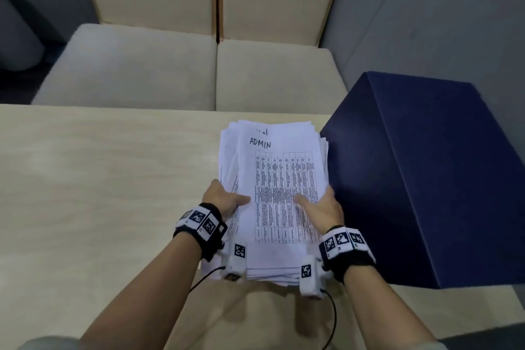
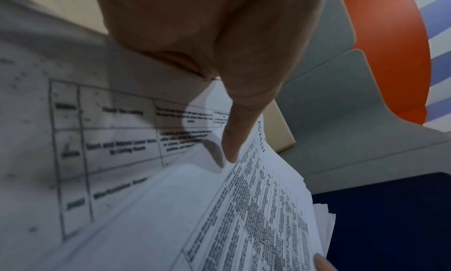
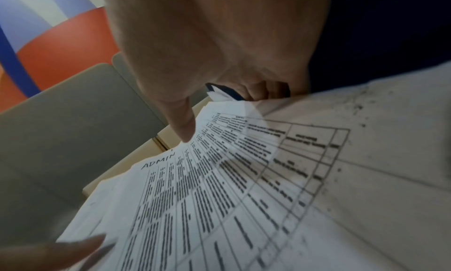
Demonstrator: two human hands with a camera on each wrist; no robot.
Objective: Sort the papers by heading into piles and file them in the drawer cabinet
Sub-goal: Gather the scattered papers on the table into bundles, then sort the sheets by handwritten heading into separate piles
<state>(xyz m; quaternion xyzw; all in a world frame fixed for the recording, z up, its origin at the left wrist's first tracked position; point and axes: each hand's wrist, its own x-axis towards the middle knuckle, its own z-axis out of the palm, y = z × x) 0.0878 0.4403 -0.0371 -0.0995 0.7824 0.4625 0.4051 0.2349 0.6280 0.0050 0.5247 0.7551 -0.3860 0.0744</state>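
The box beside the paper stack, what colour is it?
Dark navy blue box, clearest in the head view.

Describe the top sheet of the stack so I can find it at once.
On the pale wooden table, beside the dark blue cabinet, both hands hold one stack of papers. The top sheet lies under both thumbs; unlike the sheets peeking out beneath, it shows handwritten ADMIN above a dense printed table.

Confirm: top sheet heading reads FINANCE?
No, the top sheet of the stack is headed ADMIN in handwriting, plain in the head view.
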